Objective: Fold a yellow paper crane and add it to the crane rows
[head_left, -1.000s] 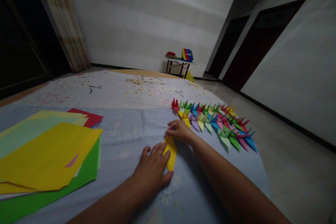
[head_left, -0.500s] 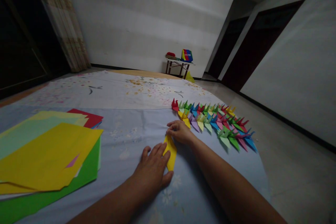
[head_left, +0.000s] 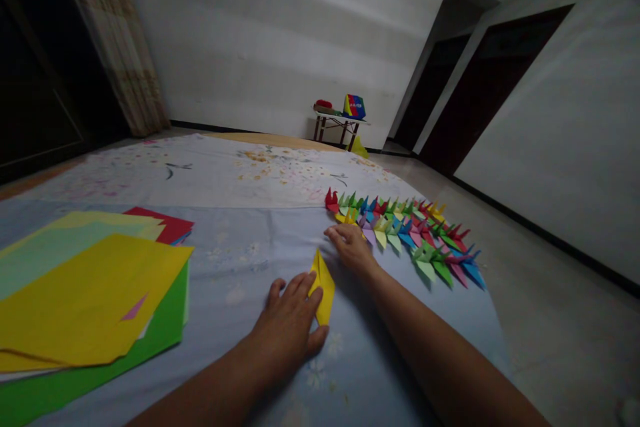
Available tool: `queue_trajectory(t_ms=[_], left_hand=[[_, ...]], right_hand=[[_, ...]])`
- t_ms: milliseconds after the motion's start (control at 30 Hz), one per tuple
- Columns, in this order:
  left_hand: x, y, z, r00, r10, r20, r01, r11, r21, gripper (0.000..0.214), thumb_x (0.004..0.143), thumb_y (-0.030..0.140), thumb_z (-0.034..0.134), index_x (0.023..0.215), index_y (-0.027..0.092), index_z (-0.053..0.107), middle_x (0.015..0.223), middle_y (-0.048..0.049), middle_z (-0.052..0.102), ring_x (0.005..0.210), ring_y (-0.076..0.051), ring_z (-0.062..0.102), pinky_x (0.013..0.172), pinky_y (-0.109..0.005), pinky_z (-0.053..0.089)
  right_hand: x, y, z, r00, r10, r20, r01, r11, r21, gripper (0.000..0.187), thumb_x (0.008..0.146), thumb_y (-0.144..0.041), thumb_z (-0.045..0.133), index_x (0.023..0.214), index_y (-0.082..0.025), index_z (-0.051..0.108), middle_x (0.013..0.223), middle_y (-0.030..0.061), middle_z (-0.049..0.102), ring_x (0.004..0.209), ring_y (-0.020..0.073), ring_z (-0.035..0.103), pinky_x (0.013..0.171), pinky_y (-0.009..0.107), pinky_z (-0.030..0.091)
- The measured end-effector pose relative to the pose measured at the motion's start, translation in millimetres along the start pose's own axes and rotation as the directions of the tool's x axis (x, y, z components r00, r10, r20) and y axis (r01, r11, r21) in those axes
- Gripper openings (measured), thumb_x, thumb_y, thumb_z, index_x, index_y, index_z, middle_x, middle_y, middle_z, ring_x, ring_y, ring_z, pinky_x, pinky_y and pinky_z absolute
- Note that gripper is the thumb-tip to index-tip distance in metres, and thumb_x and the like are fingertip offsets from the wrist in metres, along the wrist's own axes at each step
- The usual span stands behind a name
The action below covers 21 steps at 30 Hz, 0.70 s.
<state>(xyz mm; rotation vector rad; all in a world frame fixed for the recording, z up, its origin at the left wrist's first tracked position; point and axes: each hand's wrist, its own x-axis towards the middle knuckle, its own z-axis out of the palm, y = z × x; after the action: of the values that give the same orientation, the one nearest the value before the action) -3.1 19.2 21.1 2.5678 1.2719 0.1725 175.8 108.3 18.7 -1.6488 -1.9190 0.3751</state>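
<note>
A yellow folded paper [head_left: 326, 290], long and kite-shaped with a pointed far end, lies flat on the blue flowered cloth. My left hand [head_left: 290, 317] holds it down from the left, its fingertips on the paper's left side and the thumb by its near tip. Just beyond and to the right of that point is my right hand [head_left: 351, 247], apart from the paper. Its fingers are bent and drawn together, with nothing visible in them. Rows of coloured paper cranes [head_left: 395, 225] stand past the right hand, which partly covers a yellow one.
Left of my hands lies a stack of coloured paper sheets [head_left: 95, 293], yellow and green among them. The cloth [head_left: 235, 347] covers a round table. Against the far wall, a small table [head_left: 343, 119] bears a colourful box [head_left: 354, 107].
My right hand has let go of the paper's far tip and moved slightly up and to the right. The left hand stays on the paper.
</note>
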Motion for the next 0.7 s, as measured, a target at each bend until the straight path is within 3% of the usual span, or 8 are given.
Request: queue_trajectory(t_ms=[67, 167, 233, 467, 700], left_hand=[[0, 0, 0.1, 1.000, -0.002, -0.005, 0.002, 1.000, -0.006, 0.047, 0.081, 0.042, 0.043, 0.122, 0.020, 0.048, 0.140, -0.0139, 0.036, 0.129, -0.028, 0.028, 0.101, -0.054, 0.017], [1, 1, 0.8, 1.000, -0.002, -0.011, 0.002, 1.000, -0.009, 0.050, 0.081, 0.042, 0.043, 0.125, 0.018, 0.046, 0.139, -0.0147, 0.037, 0.129, -0.028, 0.029, 0.102, -0.053, 0.017], [1, 2, 0.7, 1.000, -0.003, -0.012, 0.003, 1.000, -0.008, 0.053, 0.081, 0.042, 0.042, 0.128, 0.017, 0.043, 0.139, -0.0150, 0.037, 0.129, -0.028, 0.029, 0.102, -0.054, 0.016], [1, 7, -5.1, 0.998, -0.046, 0.046, 0.046, 0.999, -0.007, 0.060, 0.079, 0.035, 0.045, 0.134, 0.016, 0.034, 0.141, -0.0145, 0.033, 0.130, -0.029, 0.027, 0.103, -0.055, 0.016], [2, 8, -11.0, 0.998, -0.029, 0.063, 0.028, 1.000, 0.014, 0.053, 0.079, 0.034, 0.045, 0.130, 0.022, 0.041, 0.140, -0.0141, 0.035, 0.130, -0.029, 0.027, 0.101, -0.056, 0.016]], right_hand=[[-14, -3, -7, 0.996, -0.085, 0.001, 0.085, 0.996, -0.035, 0.029, 0.087, -0.039, 0.044, 0.100, -0.026, 0.066, 0.114, 0.0029, 0.059, 0.115, 0.0207, 0.041, 0.101, 0.038, 0.024], [-38, -9, -15, 0.937, -0.327, 0.119, 0.346, 0.915, -0.205, 0.028, 0.086, -0.040, 0.047, 0.107, -0.033, 0.062, 0.125, 0.0019, 0.051, 0.123, 0.0259, 0.030, 0.102, 0.046, 0.019], [-50, -12, -17, 0.910, -0.362, 0.200, 0.407, 0.872, -0.272, 0.031, 0.087, -0.042, 0.043, 0.114, -0.035, 0.057, 0.133, 0.0021, 0.044, 0.127, 0.0283, 0.024, 0.101, 0.050, 0.016], [-59, -9, -19, 0.934, -0.291, 0.205, 0.347, 0.874, -0.341, 0.036, 0.089, -0.041, 0.037, 0.121, -0.032, 0.052, 0.138, 0.0051, 0.036, 0.130, 0.0291, 0.018, 0.102, 0.052, 0.014], [-59, -7, -15, 0.930, -0.261, 0.258, 0.335, 0.892, -0.304, 0.036, 0.091, -0.040, 0.033, 0.123, -0.036, 0.048, 0.139, 0.0029, 0.036, 0.130, 0.0297, 0.019, 0.101, 0.053, 0.017]])
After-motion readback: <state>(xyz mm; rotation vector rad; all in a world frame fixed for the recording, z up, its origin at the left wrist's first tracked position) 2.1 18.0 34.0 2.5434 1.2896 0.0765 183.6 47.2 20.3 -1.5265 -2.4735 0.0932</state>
